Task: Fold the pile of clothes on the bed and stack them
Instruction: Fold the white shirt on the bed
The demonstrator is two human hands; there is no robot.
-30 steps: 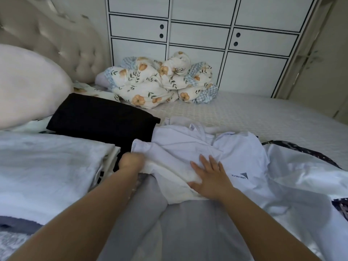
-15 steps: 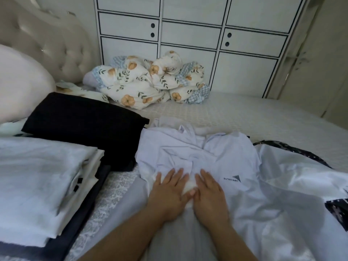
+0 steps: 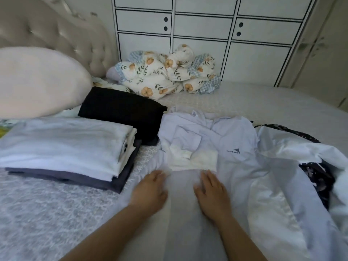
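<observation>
A pale lilac jacket (image 3: 233, 140) with a small grey logo lies spread on the bed in front of me, its white lining (image 3: 194, 160) showing at the middle. My left hand (image 3: 150, 189) and my right hand (image 3: 211, 193) rest flat on the fabric just below the lining, fingers straight, a gap between them. To the left stands a stack of folded clothes (image 3: 62, 147), white on top and dark grey beneath. A folded black garment (image 3: 120, 110) lies behind the stack. A white garment (image 3: 305, 153) lies crumpled at the right.
A large pale pillow (image 3: 37, 81) and tufted headboard (image 3: 56, 32) sit at the left. A bundled floral quilt (image 3: 165, 72) lies at the far side of the bed (image 3: 263, 102), before a white wardrobe (image 3: 207, 25). Dark patterned cloth (image 3: 316, 176) peeks out at the right.
My hands have slid down the jacket toward me and moved apart. A second ago my left hand was gripping the jacket's left edge; now it lies flat.
</observation>
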